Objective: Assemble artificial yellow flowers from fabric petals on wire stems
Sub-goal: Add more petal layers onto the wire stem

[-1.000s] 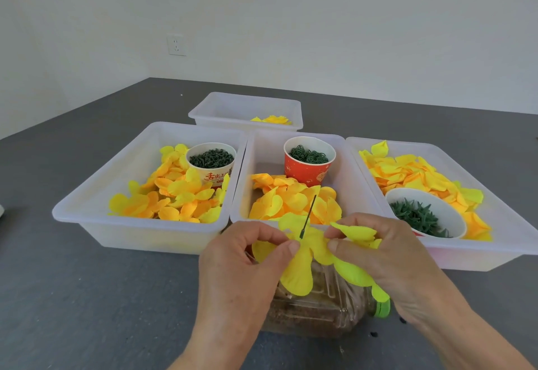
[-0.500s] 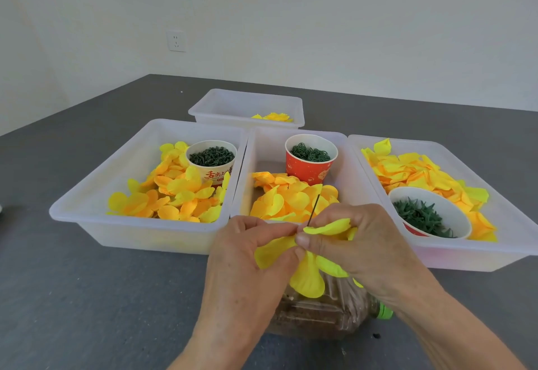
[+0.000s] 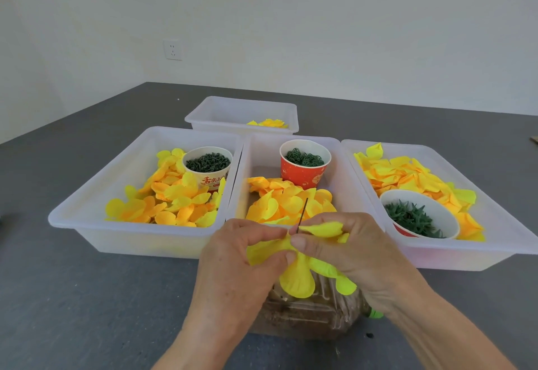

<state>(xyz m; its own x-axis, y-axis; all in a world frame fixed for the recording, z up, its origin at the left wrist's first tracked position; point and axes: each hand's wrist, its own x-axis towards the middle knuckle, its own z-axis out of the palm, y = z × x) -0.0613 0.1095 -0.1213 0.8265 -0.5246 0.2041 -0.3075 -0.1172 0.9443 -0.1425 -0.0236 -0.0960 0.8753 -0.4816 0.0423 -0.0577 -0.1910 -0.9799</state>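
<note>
A: Start with the big picture. What's laid out in front of you?

B: On the grey table (image 3: 87, 297) you have three white bins side by side: the left bin (image 3: 87, 212), the middle bin (image 3: 256, 154) and the right bin (image 3: 509, 233), each with loose yellow-orange fabric petals and a cup of green parts. A smaller bin (image 3: 221, 110) sits behind them. A clear plastic bottle (image 3: 305, 320) lies on the table right under your hands.

A: And your hands?

B: Your left hand (image 3: 235, 270) and right hand (image 3: 358, 256) meet just in front of the middle bin. Both sets of fingers are clamped on the yellow petals (image 3: 297, 279), thumb against forefinger, right at the wire stem (image 3: 302, 214), whose dark tip stands up between your fingertips.

A: What has changed over the last second?

B: A second ago your hands were apart, the petals spread open and more wire showing above them. Now you've closed in, your right hand has brought its petal to the wire, and less of the tip is bare.

A: So what does that mean?

B: It looks like that petal is being threaded and pushed down to join the others. This flower is mid-build; the green parts are probably yet to come.
</note>
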